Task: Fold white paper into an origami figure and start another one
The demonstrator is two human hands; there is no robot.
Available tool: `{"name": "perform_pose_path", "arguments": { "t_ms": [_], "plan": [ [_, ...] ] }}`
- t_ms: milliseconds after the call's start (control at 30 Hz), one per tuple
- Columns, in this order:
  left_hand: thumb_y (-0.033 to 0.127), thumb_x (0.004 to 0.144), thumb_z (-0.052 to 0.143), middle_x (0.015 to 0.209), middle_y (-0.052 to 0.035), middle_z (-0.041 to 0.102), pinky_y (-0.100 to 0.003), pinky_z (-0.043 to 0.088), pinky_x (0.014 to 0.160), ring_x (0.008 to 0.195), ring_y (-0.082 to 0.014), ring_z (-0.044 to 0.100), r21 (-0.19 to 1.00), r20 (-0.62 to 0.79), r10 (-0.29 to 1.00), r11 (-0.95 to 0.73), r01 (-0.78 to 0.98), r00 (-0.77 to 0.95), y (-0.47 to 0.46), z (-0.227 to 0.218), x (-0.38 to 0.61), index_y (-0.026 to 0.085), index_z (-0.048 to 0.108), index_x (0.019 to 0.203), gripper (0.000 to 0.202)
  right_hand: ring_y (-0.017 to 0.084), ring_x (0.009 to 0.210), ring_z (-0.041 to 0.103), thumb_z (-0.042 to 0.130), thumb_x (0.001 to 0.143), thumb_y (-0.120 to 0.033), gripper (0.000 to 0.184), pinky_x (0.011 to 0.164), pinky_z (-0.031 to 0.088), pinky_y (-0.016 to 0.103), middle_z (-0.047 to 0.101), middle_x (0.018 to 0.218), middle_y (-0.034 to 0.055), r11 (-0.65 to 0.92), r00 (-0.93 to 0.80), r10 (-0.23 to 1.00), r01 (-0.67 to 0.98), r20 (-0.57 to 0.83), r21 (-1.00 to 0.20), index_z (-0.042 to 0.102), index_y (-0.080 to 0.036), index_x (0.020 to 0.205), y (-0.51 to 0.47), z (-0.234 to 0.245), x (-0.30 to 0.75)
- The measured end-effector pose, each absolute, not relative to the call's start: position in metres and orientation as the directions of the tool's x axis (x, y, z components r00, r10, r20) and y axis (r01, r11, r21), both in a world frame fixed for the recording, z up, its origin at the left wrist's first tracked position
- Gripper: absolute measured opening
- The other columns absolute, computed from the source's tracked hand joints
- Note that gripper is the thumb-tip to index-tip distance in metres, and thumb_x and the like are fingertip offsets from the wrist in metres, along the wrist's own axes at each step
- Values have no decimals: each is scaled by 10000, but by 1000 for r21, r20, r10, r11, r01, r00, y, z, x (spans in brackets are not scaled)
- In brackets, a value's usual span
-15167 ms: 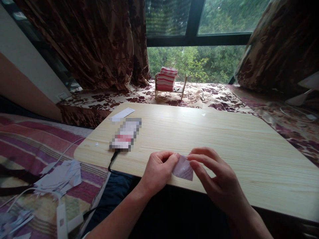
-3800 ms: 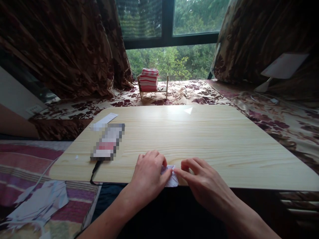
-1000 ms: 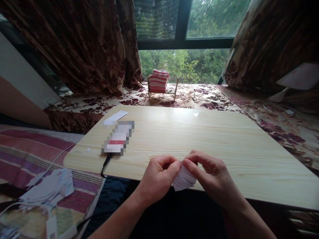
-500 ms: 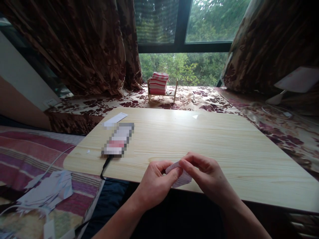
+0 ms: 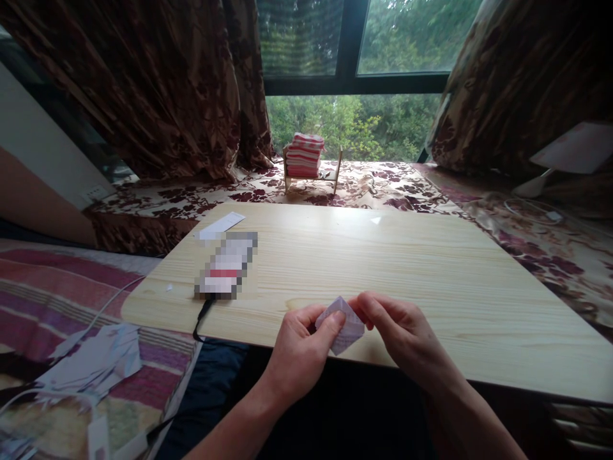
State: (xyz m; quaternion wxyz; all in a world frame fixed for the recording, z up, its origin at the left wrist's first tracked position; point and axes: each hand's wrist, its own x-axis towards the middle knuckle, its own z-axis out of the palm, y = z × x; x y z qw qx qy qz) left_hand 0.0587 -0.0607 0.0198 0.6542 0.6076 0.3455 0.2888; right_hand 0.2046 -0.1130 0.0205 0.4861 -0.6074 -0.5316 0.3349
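A small folded piece of paper [image 5: 352,331], whitish with faint lines and roughly diamond-shaped, is held above the front edge of the wooden table [image 5: 421,268]. My left hand [image 5: 306,342] is closed on its left side, thumb pressed flat over its face and fingers hidden behind. At the paper's upper right edge, the thumb and curled fingers of my right hand [image 5: 400,326] pinch together; the fingertips are partly hidden behind the sheet.
A pixelated phone-like device [image 5: 227,265] with a black cable lies on the table's left, near a white paper strip [image 5: 221,225]. A paper scrap [image 5: 376,220] lies at the back. Loose papers [image 5: 103,358] cover the bed at left. A small rack holds folded red-and-white cloths [image 5: 305,155].
The paper has turned so its diamond-shaped face shows, with a corner pointing up. My right thumb has shifted off the paper's top edge to its right side.
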Motion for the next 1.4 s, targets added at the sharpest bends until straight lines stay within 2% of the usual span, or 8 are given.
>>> {"name": "perform_pose_path", "arguments": {
  "t_ms": [133,267,367,567,700,900,1267,1400],
  "plan": [
    [353,830,540,635,-7,521,-227,337,556,608,-115,432,996,-85,775,72,46,627,-61,26,58,121,625,691,284,138,642,543,536,873,-369,264,585,441,240,627,689,15,52,225,965,354,139,-934,637,-180,718,-118,24,206],
    [348,804,562,666,-20,568,-222,372,571,635,-128,479,994,-106,798,79,71,594,-61,29,59,115,655,729,261,136,619,559,540,872,-356,253,572,445,240,636,662,7,48,250,957,362,146,-931,658,-180,735,-120,24,203],
    [363,784,592,671,-21,573,-217,379,563,625,-124,486,991,-132,808,102,84,574,-60,26,58,111,651,744,262,149,664,591,532,881,-349,232,602,463,253,667,719,17,38,234,962,392,139,-919,683,-188,809,-122,25,203],
    [365,784,591,634,-5,558,-203,369,540,587,-106,470,987,-161,799,145,74,580,-57,25,56,110,636,717,267,151,721,586,596,836,-251,136,668,480,278,656,824,21,163,216,914,577,342,-800,666,-230,951,-126,26,211],
    [344,797,578,641,-8,568,-202,370,542,595,-106,475,989,-146,789,120,84,597,-56,28,55,110,644,712,257,145,709,562,597,845,-247,105,645,467,273,631,811,19,191,154,924,605,349,-773,646,-233,937,-126,28,211],
    [314,795,590,675,-9,598,-194,395,568,631,-111,507,992,-126,779,105,70,615,-58,29,54,116,673,746,221,130,669,547,603,842,-225,66,622,458,263,603,756,-3,189,142,935,573,324,-797,646,-227,891,-125,29,208],
    [261,767,572,593,21,505,-180,346,509,567,-87,437,988,-135,774,55,147,619,-57,29,56,119,621,665,182,137,717,552,589,832,-175,89,643,454,263,609,793,7,245,36,931,677,363,-694,629,-230,890,-124,35,213],
    [276,766,570,582,28,476,-180,329,497,559,-84,417,984,-145,770,44,174,621,-56,29,55,122,590,643,199,143,730,550,578,825,-165,66,642,452,269,614,805,11,262,-6,934,693,358,-672,610,-222,829,-123,35,214]
  ]
}}
